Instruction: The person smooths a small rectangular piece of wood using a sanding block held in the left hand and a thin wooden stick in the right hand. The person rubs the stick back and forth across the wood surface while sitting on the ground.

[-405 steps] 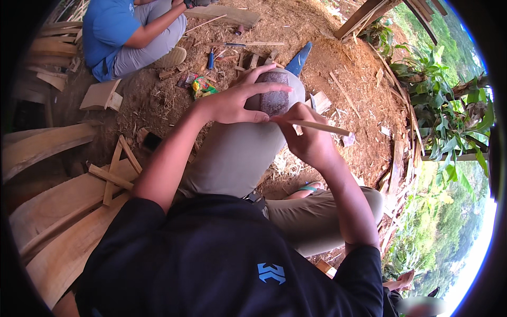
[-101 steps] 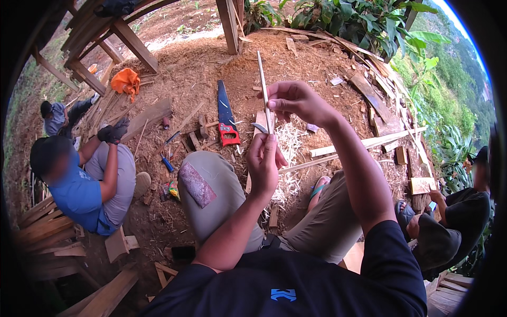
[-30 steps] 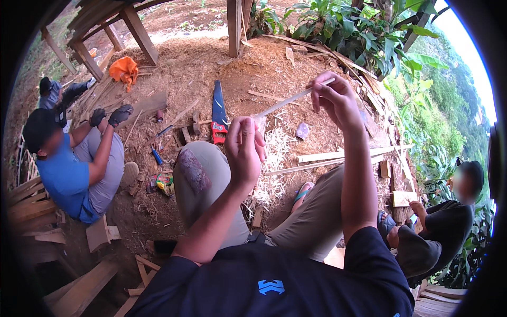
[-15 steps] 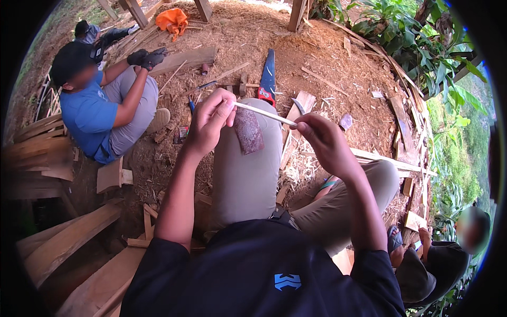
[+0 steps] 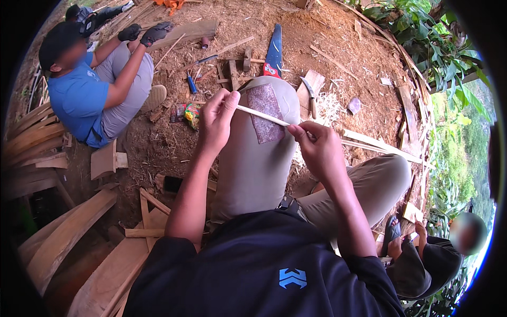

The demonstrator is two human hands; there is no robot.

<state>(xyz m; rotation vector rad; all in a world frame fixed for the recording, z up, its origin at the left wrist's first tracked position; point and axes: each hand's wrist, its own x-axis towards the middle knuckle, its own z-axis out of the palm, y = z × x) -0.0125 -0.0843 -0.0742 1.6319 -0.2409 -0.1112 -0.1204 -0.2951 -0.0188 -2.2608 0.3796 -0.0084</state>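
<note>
A thin, pale wooden stick (image 5: 261, 114) stretches between my two hands above my raised knee. My left hand (image 5: 217, 115) pinches its left end between thumb and fingers. Around the right end close the thumb and fingers of my right hand (image 5: 317, 143). Beneath the stick, a worn reddish-brown piece of sandpaper (image 5: 265, 100) lies flat on my trouser leg; the stick crosses over it, and I cannot tell whether they touch.
Beyond my knee lies a handsaw (image 5: 274, 53) with a red handle. A knife (image 5: 311, 98) rests right of the knee, near a wood block (image 5: 309, 86). A blue-handled tool (image 5: 191, 83) lies left. Curved planks (image 5: 74, 240) fill the lower left. A gloved co-worker (image 5: 84, 100) sits at left, another person (image 5: 428, 264) at lower right.
My hands have come lower and closer together, still holding the stick. My view has shifted, so the knee and sandpaper appear farther right. The co-worker's gloved hands have moved apart.
</note>
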